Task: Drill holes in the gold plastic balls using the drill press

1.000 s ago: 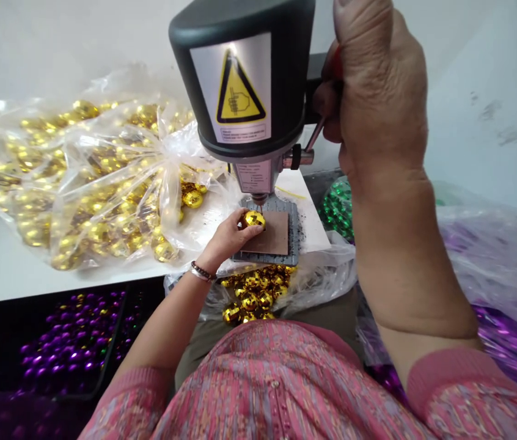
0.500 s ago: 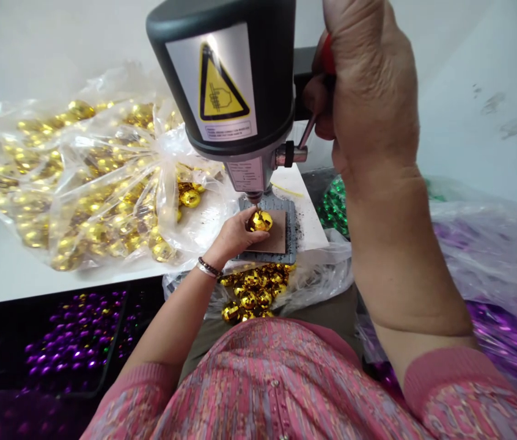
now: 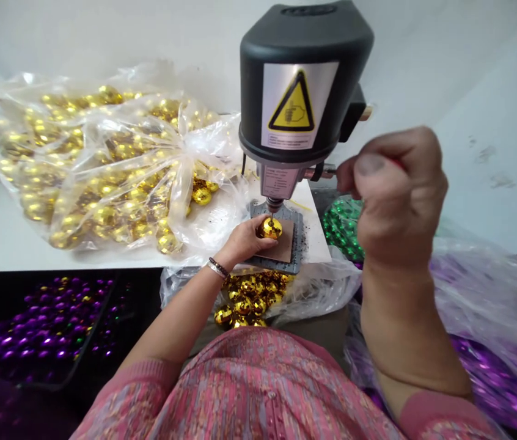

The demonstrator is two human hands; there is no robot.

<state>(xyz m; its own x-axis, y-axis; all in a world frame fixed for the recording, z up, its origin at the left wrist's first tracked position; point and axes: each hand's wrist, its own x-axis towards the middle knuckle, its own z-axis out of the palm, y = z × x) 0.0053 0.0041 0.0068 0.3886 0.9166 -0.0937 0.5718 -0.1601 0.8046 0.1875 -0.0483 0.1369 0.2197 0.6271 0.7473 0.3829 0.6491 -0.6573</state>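
Note:
A small black bench drill (image 3: 303, 79) with a yellow warning label stands on the white table. My left hand (image 3: 245, 239) pinches a faceted gold ball (image 3: 271, 228) and holds it on the brown pad (image 3: 286, 247) right under the drill bit. My right hand (image 3: 396, 189) is a closed fist around the drill's red-tipped lever (image 3: 327, 172), pulled down to about the height of the drill's chuck. A beaded bracelet sits on my left wrist.
A large clear bag of gold balls (image 3: 102, 171) lies on the table left of the drill. Another open bag of gold balls (image 3: 249, 296) rests in my lap. Purple beads (image 3: 43, 324) fill a tray lower left; green beads (image 3: 341, 223) and purple ones in plastic (image 3: 492, 342) lie right.
My right hand has pulled the lever down from above the drill head to beside the chuck. The view has shifted, so the drill sits further right. The gold ball stays under the bit.

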